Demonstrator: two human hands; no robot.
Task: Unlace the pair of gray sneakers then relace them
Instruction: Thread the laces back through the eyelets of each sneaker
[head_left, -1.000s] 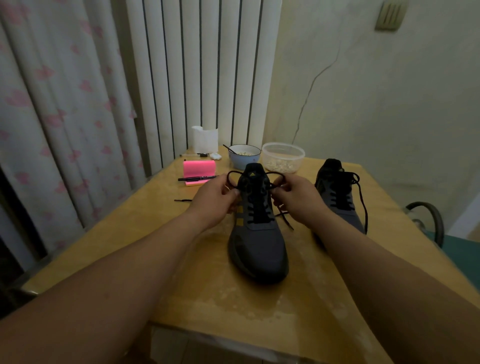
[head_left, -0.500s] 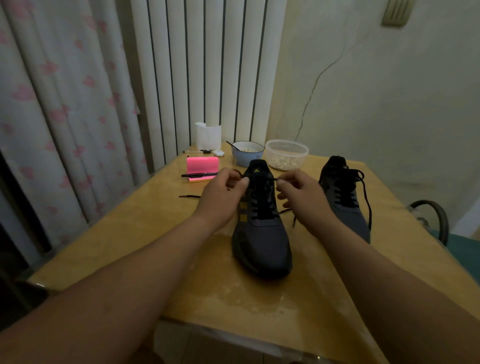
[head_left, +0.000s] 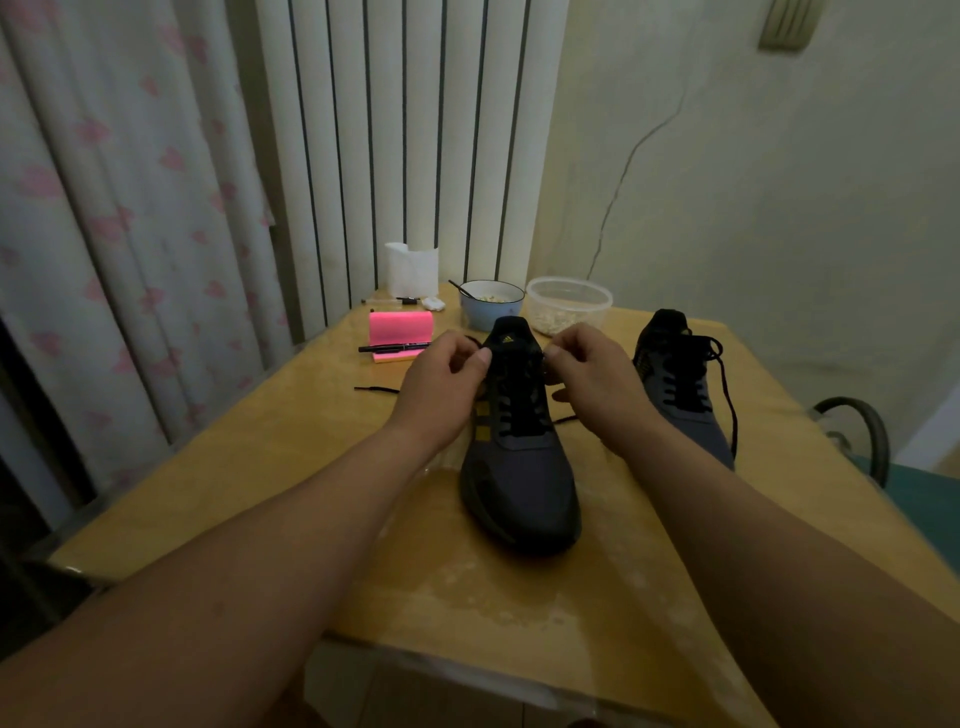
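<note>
A gray sneaker (head_left: 524, 467) with gold side stripes and black lacing stands in the middle of the wooden table (head_left: 260, 467), toe toward me. My left hand (head_left: 441, 384) pinches the black lace at the left of the tongue. My right hand (head_left: 592, 379) pinches the lace at the right of the tongue. One loose lace end (head_left: 376, 389) trails left on the table, and another shows under my right wrist. The second gray sneaker (head_left: 685, 395) stands to the right, laced, with its lace hanging down its right side.
Behind the shoes are a blue bowl (head_left: 491, 304) with a spoon, a clear plastic tub (head_left: 569, 306), a pink notepad (head_left: 400, 327) with a black pen (head_left: 395, 347), and a white cup (head_left: 413, 270). Curtains hang left; a chair (head_left: 862, 436) stands right.
The big lace loops seen a second ago have been pulled in. Both hands have moved closer to the top of the tongue, and the view has shifted slightly.
</note>
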